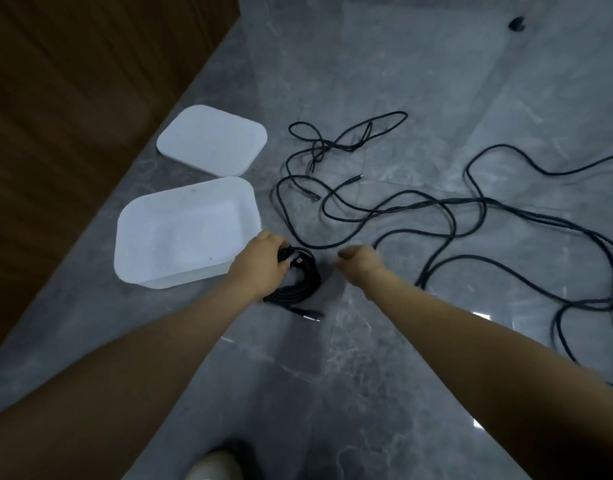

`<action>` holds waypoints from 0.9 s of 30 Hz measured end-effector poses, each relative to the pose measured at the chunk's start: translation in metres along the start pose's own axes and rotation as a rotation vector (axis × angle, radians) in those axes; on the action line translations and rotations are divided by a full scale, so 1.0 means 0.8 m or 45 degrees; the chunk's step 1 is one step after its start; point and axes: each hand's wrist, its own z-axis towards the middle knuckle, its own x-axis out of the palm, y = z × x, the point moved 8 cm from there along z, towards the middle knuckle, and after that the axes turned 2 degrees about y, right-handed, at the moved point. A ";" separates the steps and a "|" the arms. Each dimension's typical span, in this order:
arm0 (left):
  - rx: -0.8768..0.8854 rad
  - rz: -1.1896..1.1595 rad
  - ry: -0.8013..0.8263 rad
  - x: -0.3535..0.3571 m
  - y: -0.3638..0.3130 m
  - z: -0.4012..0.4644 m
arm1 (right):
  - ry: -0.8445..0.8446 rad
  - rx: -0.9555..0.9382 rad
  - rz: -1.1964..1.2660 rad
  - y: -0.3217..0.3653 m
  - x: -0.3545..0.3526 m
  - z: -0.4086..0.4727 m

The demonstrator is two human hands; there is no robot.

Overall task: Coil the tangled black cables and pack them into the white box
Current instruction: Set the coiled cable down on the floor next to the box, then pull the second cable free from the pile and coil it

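A coiled black cable (300,285) hangs from my left hand (263,259), which grips its top just right of the white box (184,233); a plug end trails out below the coil. The box stands open with nothing inside it. My right hand (360,263) hovers a little to the right of the coil, fingers curled, holding nothing that I can see. Loose tangled black cables (402,206) sprawl over the grey marble floor behind and to the right of both hands.
The white lid (211,140) lies flat behind the box. A dark wooden wall (73,98) runs along the left. A small dark object (517,24) sits far back on the floor. A shoe tip (211,467) shows at the bottom edge.
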 end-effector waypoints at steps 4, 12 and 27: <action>0.118 -0.011 0.015 0.015 -0.072 0.037 | -0.130 -0.011 0.008 -0.023 -0.082 -0.004; 0.264 0.031 -0.067 0.054 -0.171 0.113 | -0.387 0.081 0.052 -0.099 -0.206 0.008; 0.102 0.191 -0.108 0.099 -0.142 0.165 | -0.393 -0.066 -0.053 -0.102 -0.193 0.061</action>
